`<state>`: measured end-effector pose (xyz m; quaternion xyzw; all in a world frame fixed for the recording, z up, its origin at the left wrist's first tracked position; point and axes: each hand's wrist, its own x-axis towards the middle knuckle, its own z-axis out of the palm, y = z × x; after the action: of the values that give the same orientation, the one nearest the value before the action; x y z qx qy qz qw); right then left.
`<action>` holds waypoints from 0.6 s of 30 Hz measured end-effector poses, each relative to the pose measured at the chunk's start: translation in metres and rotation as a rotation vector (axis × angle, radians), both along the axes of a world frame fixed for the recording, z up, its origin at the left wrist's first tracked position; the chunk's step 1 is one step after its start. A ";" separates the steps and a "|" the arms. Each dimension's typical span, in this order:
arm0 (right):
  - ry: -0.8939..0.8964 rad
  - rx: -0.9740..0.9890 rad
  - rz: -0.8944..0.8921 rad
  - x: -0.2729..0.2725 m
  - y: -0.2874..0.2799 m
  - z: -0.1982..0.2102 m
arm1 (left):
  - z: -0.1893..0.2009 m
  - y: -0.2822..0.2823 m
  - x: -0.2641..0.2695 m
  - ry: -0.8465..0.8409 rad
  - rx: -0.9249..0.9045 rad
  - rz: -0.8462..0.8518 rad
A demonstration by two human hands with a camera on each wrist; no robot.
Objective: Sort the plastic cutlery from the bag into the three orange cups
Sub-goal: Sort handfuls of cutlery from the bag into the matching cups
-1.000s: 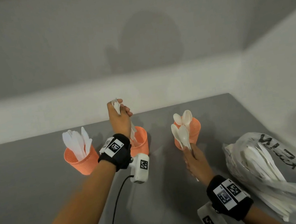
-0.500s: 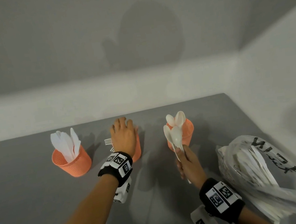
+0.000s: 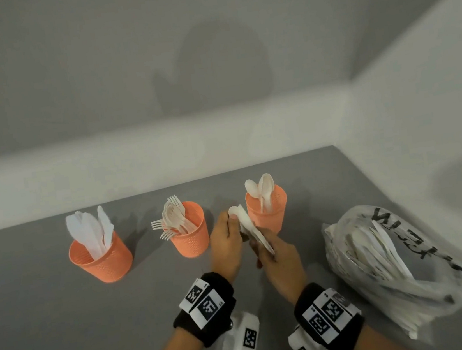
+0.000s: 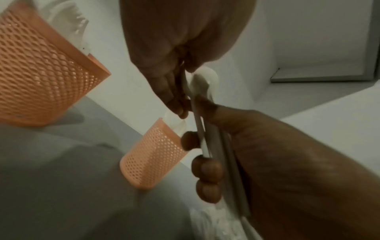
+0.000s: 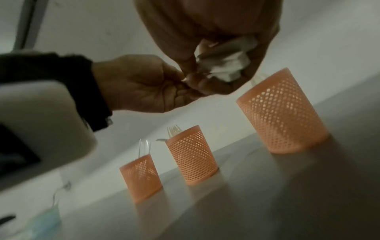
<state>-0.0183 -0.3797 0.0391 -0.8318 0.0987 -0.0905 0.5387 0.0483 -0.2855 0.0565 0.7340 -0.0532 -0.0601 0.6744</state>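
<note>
Three orange mesh cups stand in a row: the left cup (image 3: 101, 259) holds knives, the middle cup (image 3: 189, 236) forks, the right cup (image 3: 268, 214) spoons. In front of the right cup, my right hand (image 3: 263, 254) grips the handles of a bundle of white spoons (image 3: 250, 228). My left hand (image 3: 231, 219) pinches the bowl end of that bundle. The left wrist view shows its fingertips (image 4: 179, 105) on one spoon (image 4: 203, 81), with the right hand's fingers (image 4: 207, 168) curled round the handles. The clear plastic bag (image 3: 396, 258) with more cutlery lies at the right.
The grey table (image 3: 53, 330) meets a wall behind the cups and another to the right of the bag. A pale blue face mask (image 5: 41, 227) lies on the table at the near left. Cables hang from both wrist cameras.
My left hand let go of the forks in the middle cup and moved right to the spoon bundle. My right hand tilted the spoons lower, toward the left hand.
</note>
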 end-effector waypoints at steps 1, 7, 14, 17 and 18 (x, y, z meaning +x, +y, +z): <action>-0.019 -0.110 0.006 -0.002 -0.002 -0.002 | 0.000 -0.002 -0.004 0.023 -0.029 0.012; -0.010 -0.451 0.129 -0.018 -0.011 0.001 | 0.006 -0.003 -0.025 0.007 0.022 -0.126; 0.001 -0.356 0.206 -0.026 -0.028 0.006 | 0.001 0.006 -0.027 0.028 0.040 -0.162; 0.026 -0.323 0.213 -0.033 -0.037 0.015 | 0.009 0.001 -0.026 -0.006 0.093 -0.234; 0.026 -0.338 0.183 -0.035 -0.042 0.019 | 0.012 -0.002 -0.020 -0.032 0.113 -0.235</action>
<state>-0.0529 -0.4216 0.0578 -0.9170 0.0130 -0.0457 0.3961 0.0280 -0.2873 0.0689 0.7603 -0.1462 -0.1301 0.6194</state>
